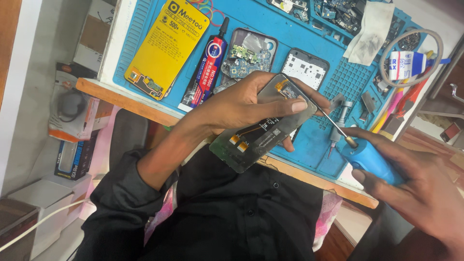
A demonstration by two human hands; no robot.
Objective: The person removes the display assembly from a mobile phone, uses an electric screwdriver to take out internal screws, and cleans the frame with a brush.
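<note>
**Phone screen panel held over desk edge, blue driver at its corner**

Black sleeve and shirt [232, 212] fill the bottom of the view, closest to the lens. Above them the left hand [241, 104] is clamped on a phone screen panel [261, 130], back side up, thumb pressed flat across its upper face, fingers wrapped under the far edge. Panel is tilted, lower end hanging past the desk [121, 99] front edge over the lap, upper end over the blue mat [309, 145]. Black flex ribbon with orange tabs shows on the panel's back.

Right hand [415, 188] is closed around a blue electric screwdriver [369, 162], fingers curled over the body. Its thin metal bit points up-left and its tip sits at the panel's upper right corner, just by the left thumb tip; contact cannot be told.

On the mat behind: open phone body with exposed circuit board [249, 53], a second phone frame with white inside [304, 70], black-and-red glue tube [208, 65] lying diagonally, yellow flat package [166, 46] left of it. Far right: dirty white cloth [369, 31], coiled grey cable [411, 58], metal tweezers and small tools near the driver. Boxes [75, 140] are stacked below the desk on the left.
</note>
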